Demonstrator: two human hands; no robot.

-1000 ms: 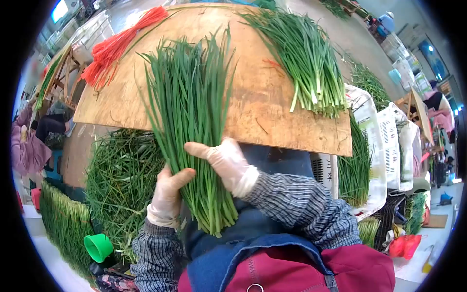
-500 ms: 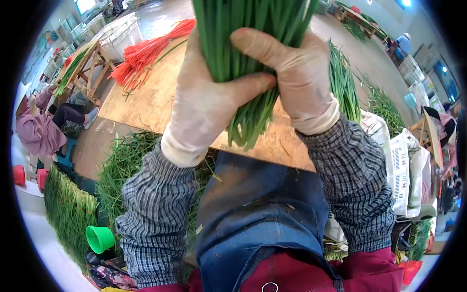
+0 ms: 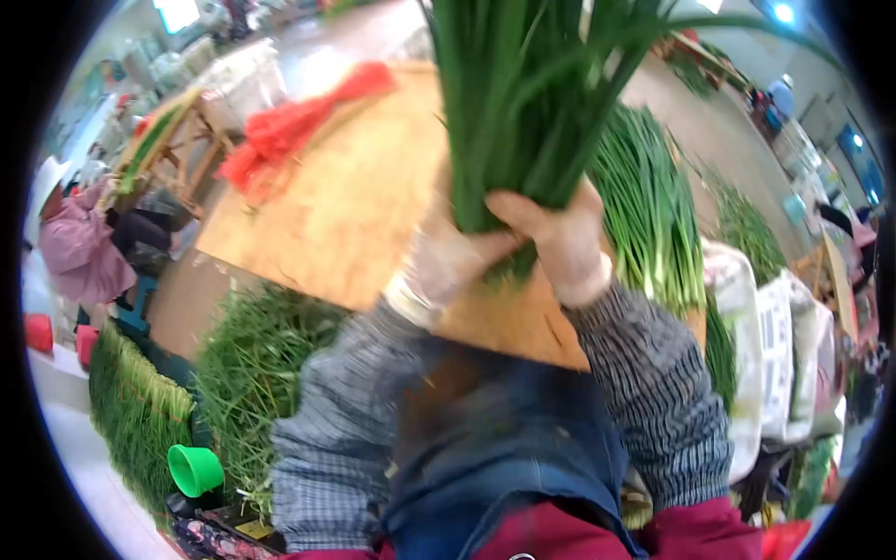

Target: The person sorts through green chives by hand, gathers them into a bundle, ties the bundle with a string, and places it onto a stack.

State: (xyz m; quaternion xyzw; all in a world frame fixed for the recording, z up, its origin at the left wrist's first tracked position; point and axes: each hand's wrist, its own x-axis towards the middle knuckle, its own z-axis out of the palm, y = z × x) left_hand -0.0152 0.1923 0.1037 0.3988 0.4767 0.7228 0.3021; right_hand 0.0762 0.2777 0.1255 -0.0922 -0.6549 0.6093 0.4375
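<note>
A thick bunch of green chives [image 3: 532, 112] stands upright between my gloved hands, above the wooden board [image 3: 327, 224]. My left hand [image 3: 453, 257] is closed around the left side of its lower end. From the right, my right hand [image 3: 560, 245] wraps it with the thumb across the front. The lower tips are blurred and partly covered by my fingers. Leaves spread out at the top, and one long leaf bends far to the right. A pile of chives [image 3: 653, 210] lies on the board beside my right hand. Red plastic strips [image 3: 289, 135] rest on the far left side.
Loose green leaves [image 3: 252, 364] are heaped at the board's lower left, near a green cup [image 3: 195, 470] and stacked bunches [image 3: 135, 411]. White plastic crates [image 3: 775, 345] stand at the right. A person in pink [image 3: 89, 247] sits at the far left.
Both hands have moved down and toward each other with the chives, whose top leaves now fan wider. The view has shifted, showing more of the pile on the right.
</note>
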